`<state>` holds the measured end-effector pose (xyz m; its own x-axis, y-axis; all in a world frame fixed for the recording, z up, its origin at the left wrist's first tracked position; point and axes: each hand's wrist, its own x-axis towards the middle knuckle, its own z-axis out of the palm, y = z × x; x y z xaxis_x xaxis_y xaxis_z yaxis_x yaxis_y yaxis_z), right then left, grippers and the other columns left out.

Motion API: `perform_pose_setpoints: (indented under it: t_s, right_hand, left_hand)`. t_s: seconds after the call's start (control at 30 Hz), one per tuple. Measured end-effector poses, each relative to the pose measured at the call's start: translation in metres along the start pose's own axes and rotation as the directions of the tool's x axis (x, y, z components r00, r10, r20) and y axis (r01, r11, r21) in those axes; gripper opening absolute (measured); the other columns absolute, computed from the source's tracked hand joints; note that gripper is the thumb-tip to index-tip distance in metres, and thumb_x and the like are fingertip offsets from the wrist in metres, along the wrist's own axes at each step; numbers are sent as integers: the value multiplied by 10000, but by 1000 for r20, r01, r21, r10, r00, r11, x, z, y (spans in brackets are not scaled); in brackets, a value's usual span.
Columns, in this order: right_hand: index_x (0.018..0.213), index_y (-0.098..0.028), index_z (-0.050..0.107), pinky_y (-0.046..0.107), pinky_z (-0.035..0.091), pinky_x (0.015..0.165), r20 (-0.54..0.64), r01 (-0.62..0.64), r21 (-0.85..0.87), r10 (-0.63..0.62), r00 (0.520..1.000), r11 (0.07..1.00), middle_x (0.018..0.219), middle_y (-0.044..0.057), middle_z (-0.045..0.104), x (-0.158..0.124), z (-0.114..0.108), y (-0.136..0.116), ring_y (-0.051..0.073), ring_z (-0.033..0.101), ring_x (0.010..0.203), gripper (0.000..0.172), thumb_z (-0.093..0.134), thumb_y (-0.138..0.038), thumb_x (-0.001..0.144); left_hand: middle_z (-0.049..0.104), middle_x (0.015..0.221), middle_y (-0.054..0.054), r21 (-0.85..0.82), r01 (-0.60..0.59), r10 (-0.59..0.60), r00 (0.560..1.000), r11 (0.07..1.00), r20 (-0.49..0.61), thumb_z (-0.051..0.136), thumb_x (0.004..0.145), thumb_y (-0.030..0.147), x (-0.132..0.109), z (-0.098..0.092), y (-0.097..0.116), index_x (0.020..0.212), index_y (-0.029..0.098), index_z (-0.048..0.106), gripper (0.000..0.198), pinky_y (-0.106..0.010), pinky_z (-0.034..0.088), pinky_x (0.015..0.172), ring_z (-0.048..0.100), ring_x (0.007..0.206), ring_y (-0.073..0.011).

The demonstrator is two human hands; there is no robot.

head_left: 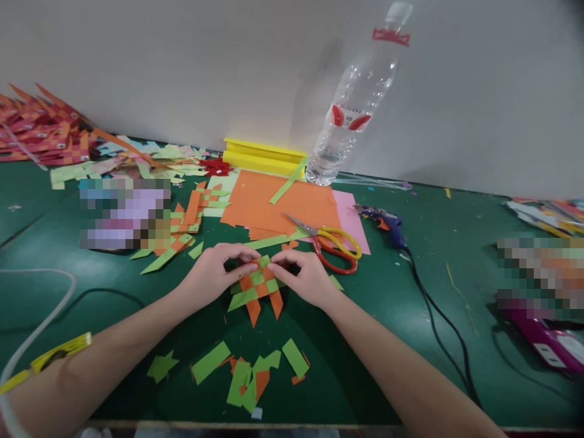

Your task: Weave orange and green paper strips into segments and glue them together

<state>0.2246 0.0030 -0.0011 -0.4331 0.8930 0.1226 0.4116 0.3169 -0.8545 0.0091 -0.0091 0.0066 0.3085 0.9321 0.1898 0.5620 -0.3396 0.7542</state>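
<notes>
Between my two hands is a woven paper fish (258, 285) in orange and green strips, its pointed strip ends toward me. My left hand (222, 271) pinches its upper left edge between thumb and fingers. On the other side, my right hand (303, 275) pinches the upper right edge the same way. Just beyond my right hand lie scissors (336, 243) with red and yellow handles, blades partly spread. Green and orange paper scraps (241, 377) lie nearer to me, with a green paper star (162, 366) at their left. Finished-looking woven pieces (182, 228) rest beyond my left hand.
Orange paper sheets (278, 201) lie in the middle, by a folded yellow strip (264, 159). A clear bottle (353, 100) stands at the back. A glue gun (385, 224) trails a black cord at right. Red woven pieces (45, 131) pile up at far left.
</notes>
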Motion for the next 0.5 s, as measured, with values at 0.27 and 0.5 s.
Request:
perform_pose_setpoints:
  t_s: [0.27,0.5]
  right_hand:
    - [769,-186,653,242,417,579,-4,-16,5,16,1000,1000,691,3,630,0,2,0,105,513,594,178,616,-350,829]
    - [764,-183,644,235,384,538,-3,-43,18,43,999,999,670,-8,597,-2,4,-4,91,459,558,185,601,-350,830]
  left_hand:
    - [745,838,-6,8,-37,37,999,999,-24,595,858,408,0,2,-2,953,247,704,217,-304,520,765,672,757,-174]
    - [738,892,-24,17,-56,56,998,998,-28,577,863,406,-1,0,2,922,226,683,217,-297,519,769,668,848,-188]
